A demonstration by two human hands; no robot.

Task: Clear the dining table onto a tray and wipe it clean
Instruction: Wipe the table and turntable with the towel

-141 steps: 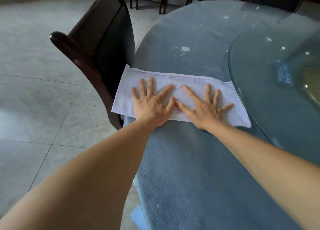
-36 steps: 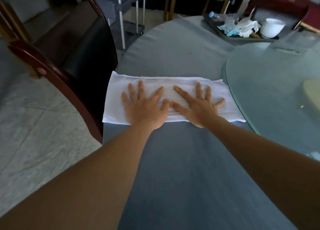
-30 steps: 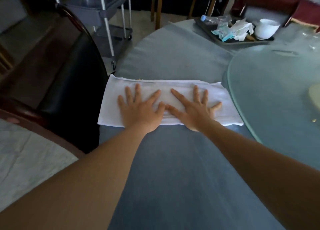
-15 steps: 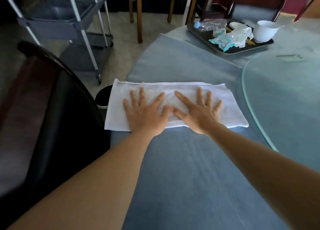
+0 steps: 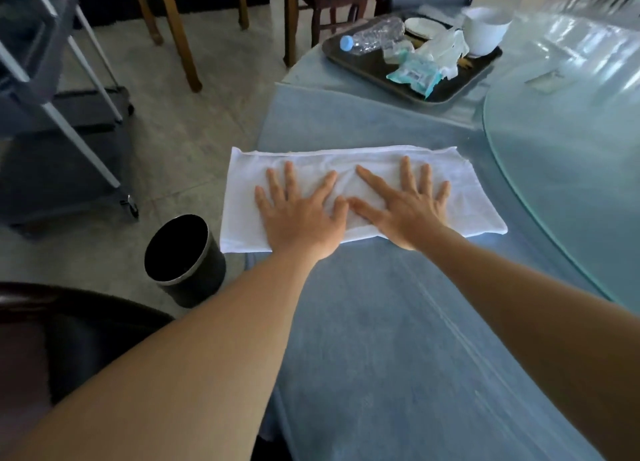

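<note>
left hand (image 5: 301, 218) and right hand (image 5: 405, 207) pressed flat, fingers spread and straight, on folded white towel (image 5: 467, 183) at table (image 5: 381, 356) edge, thumbs nearly touching. since 0.5 s ago, same flat grip; towel's left end now overhanging edge above black waste bin (image 5: 183, 259) at 8 o'clock, newly in full view. dark tray (image 5: 367, 63) with plastic bottle (image 5: 374, 37) and white bowl (image 5: 485, 30) at 1 o'clock, closer. glass turntable (image 5: 571, 148) at 3 o'clock.

White cloth (image 5: 467, 197) lies flat near the left edge of the blue-covered table (image 5: 381, 339). Dark tray (image 5: 374, 63) sits far right, loaded with bottle (image 5: 372, 39), cup (image 5: 485, 32), wrappers.
</note>
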